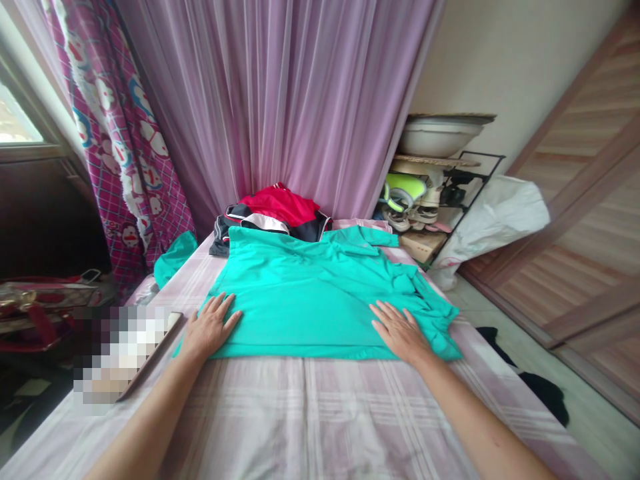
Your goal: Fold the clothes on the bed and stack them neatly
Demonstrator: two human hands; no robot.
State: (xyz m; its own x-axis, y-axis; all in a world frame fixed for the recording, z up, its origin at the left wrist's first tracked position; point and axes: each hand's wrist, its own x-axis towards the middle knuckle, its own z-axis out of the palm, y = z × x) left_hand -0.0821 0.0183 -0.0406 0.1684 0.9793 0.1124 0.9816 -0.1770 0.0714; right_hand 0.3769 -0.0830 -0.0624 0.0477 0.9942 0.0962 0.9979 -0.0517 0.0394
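A turquoise shirt (300, 293) lies spread on a table with a pink checked cloth, its sleeves and collar side toward the right, where the fabric is bunched. My left hand (211, 325) rests flat on the shirt's near left corner, fingers spread. On the near right part, my right hand (400, 328) also lies flat with fingers apart. Neither hand grips the fabric. Behind the shirt and touching its far edge is a heap of red, navy and white clothing (280, 207).
The checked cloth (300, 420) covers the surface. A blurred-out flat object (135, 360) lies left of my left arm. More turquoise fabric (175, 259) hangs at the left edge. Purple curtains (280, 100) close off the back. A shoe rack (450, 200) and white sack (500, 217) stand right.
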